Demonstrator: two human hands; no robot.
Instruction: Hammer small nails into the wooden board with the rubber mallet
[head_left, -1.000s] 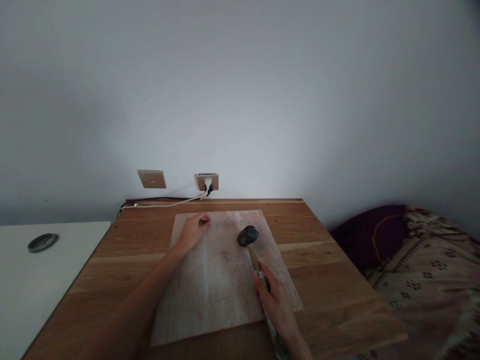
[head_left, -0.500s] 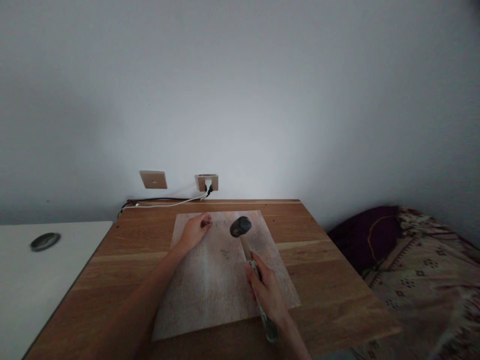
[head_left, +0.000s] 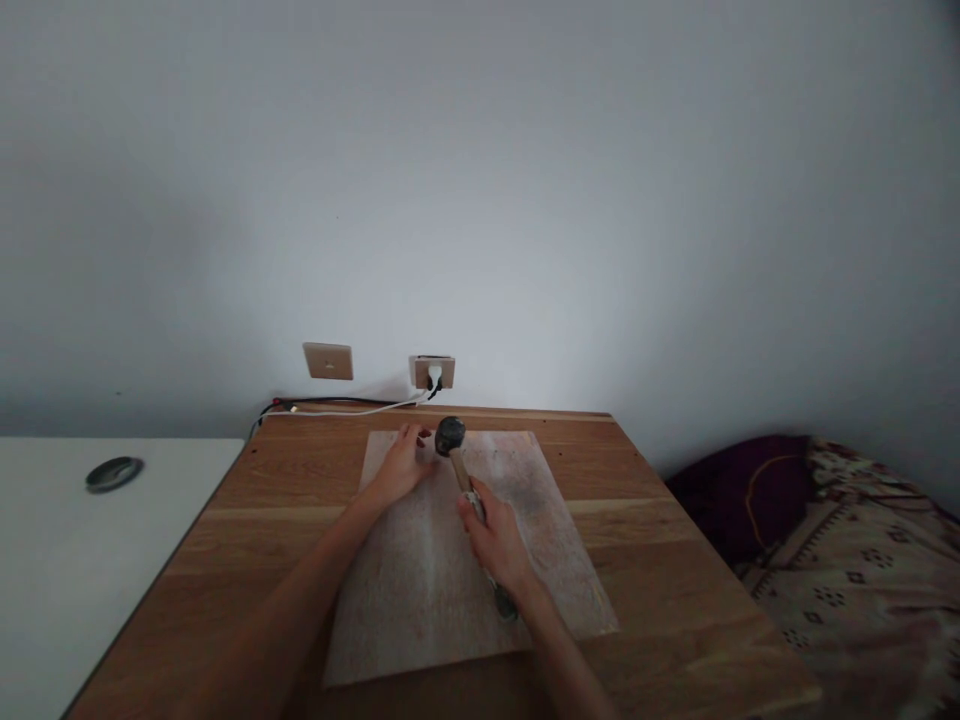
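My right hand (head_left: pixel 501 545) is wrapped round the handle of a mallet (head_left: pixel 450 437) with a dark, rounded head. The mallet's head is raised at the far part of a pale, worn board (head_left: pixel 420 610), close to the fingers of my left hand (head_left: pixel 405 462). Those left fingers are curled together over the board's far left part. Whatever they pinch is too small to make out. My right hand covers the middle of the board, where small metal pieces showed earlier.
The board lies on a wooden table (head_left: pixel 660 570). Behind it, cables (head_left: pixel 360 410) run to a wall socket (head_left: pixel 433 372). At left, a white surface (head_left: pixel 150 540) holds a dark oval object (head_left: pixel 114 473). Patterned bedding (head_left: pixel 862 580) and a purple cloth (head_left: pixel 750 495) lie at right.
My right hand has carried the mallet left and away from me, so its head is now beside my left fingers. My left hand stays at the board's far left, and the view has shifted slightly.
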